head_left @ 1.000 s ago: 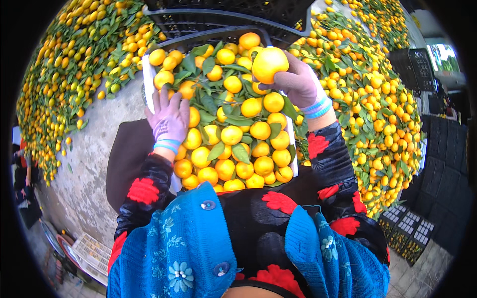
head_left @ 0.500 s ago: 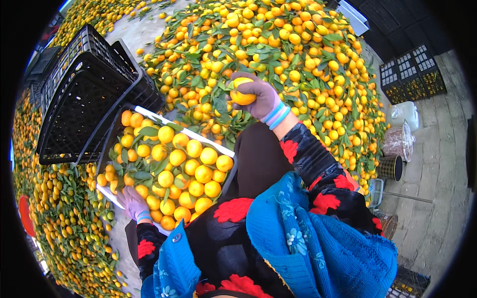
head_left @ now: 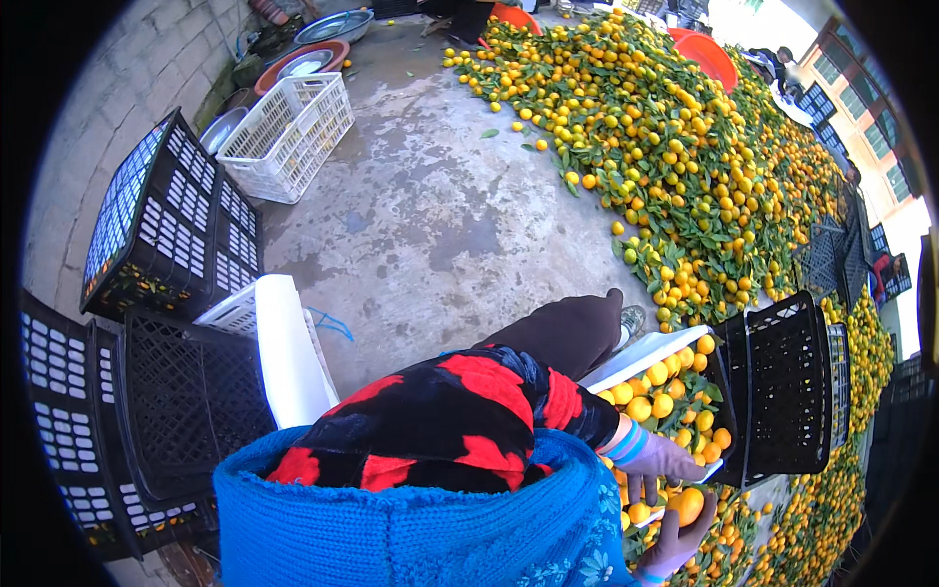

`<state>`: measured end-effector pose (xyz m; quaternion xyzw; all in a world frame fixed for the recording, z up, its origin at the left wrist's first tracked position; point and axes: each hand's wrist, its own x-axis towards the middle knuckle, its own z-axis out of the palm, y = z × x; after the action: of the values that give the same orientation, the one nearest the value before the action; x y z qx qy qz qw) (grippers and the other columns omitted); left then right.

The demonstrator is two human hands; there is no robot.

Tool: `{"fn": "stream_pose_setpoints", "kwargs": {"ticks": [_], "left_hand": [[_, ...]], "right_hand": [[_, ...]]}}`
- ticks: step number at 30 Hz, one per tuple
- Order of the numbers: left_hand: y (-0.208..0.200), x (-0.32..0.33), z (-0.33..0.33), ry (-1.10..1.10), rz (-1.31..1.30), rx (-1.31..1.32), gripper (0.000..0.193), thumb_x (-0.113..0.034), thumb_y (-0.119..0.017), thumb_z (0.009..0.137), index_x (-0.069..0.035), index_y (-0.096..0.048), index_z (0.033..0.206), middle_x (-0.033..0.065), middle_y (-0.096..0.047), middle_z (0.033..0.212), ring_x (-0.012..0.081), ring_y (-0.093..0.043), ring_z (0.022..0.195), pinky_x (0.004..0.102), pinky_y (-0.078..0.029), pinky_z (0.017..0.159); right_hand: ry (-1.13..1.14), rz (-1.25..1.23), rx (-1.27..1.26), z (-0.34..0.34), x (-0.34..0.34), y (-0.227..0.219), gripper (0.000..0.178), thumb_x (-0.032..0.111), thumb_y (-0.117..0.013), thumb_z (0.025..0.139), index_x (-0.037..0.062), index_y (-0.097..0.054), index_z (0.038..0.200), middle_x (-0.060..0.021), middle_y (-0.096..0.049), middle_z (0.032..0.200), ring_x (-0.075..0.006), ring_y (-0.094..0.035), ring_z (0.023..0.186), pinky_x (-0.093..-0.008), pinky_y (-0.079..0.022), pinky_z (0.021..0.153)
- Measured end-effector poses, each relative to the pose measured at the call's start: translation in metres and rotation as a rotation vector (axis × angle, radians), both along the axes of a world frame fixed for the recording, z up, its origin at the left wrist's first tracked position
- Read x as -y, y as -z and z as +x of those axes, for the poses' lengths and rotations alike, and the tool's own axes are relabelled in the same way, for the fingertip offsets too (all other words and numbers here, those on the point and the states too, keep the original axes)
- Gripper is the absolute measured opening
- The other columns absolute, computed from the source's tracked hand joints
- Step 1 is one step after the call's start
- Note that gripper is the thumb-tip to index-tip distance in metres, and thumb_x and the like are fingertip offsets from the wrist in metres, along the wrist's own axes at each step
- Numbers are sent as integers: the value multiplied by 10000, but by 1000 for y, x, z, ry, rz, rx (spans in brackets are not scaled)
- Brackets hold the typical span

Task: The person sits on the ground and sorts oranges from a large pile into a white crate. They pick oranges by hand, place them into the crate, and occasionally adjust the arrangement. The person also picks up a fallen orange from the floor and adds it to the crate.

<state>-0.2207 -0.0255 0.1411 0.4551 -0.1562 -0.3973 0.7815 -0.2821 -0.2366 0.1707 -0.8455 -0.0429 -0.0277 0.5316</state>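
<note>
My left hand [head_left: 667, 458], in a purple glove, lies at the rim of a white-edged box [head_left: 641, 360] full of mandarins [head_left: 662, 403] and leaves. Its fingers bend over the edge and seem to grip it. Just below, my right hand [head_left: 680, 540], gloved too, holds one orange mandarin [head_left: 687, 506] between thumb and fingers. My left forearm, in a black sleeve with red flowers, crosses in front of the box. The near part of the box is hidden by my arm and hands.
A tilted black crate [head_left: 782, 386] stands against the box's far side. A large mandarin heap [head_left: 675, 147] covers the floor at right. Black crates [head_left: 176, 215], a white crate [head_left: 289, 142] and a white panel [head_left: 289, 347] stand left. Basins [head_left: 337, 26] lie at the back; people are in the distance.
My view has swung left, so the box and hands now appear at the lower right. My right hand, still with a mandarin, has come from over the heap to beside my left hand.
</note>
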Motion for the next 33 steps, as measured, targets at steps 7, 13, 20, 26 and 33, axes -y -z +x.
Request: {"fn": "stream_pose_setpoints", "kwargs": {"ticks": [7, 13, 20, 26, 33], "left_hand": [[45, -152, 3, -750, -493, -335, 265, -334, -649, 911, -150, -550, 1074, 39, -615, 849, 169, -610, 642, 264, -474, 510], [-1, -455, -72, -1979, -860, -43, 487, -444, -684, 876, -65, -498, 1120, 134, -608, 961, 267, -643, 904, 397, -571, 833], [-14, -495, -54, -1856, -414, 90, 486, -342, -595, 940, -92, -436, 1325, 96, -610, 1117, 268, -638, 933, 432, -554, 788], [19, -325, 45, -1299, -284, -191, 266, -353, -592, 937, -144, -577, 1100, 33, -656, 906, 178, -651, 763, 353, -548, 680], [10, -128, 81, -575, 128, 113, 455, -252, -650, 907, 4, -546, 1268, 61, -662, 1023, 130, -648, 821, 260, -505, 697]], "right_hand": [[-290, 17, 44, 53, -88, -26, 614, 39, -555, 808, -55, -419, 1400, -192, -472, 1396, -254, -490, 1242, -360, -396, 1044], [-321, -281, -55, 40, -52, -9, 443, 105, -616, 912, -72, -514, 1306, -230, -582, 1273, -318, -591, 1121, -380, -512, 908], [-330, -428, 59, 24, -53, -9, 300, 103, -546, 934, -85, -596, 1162, -251, -642, 1145, -321, -653, 937, -367, -533, 785], [-138, -200, -145, 14, -58, -39, 394, 189, -584, 938, -67, -581, 1238, -181, -635, 1189, -282, -574, 1092, -362, -436, 964], [264, -64, -54, -14, 45, -10, 394, 66, -578, 899, -87, -557, 1262, -135, -635, 1187, -199, -605, 1078, -309, -465, 947]]}}
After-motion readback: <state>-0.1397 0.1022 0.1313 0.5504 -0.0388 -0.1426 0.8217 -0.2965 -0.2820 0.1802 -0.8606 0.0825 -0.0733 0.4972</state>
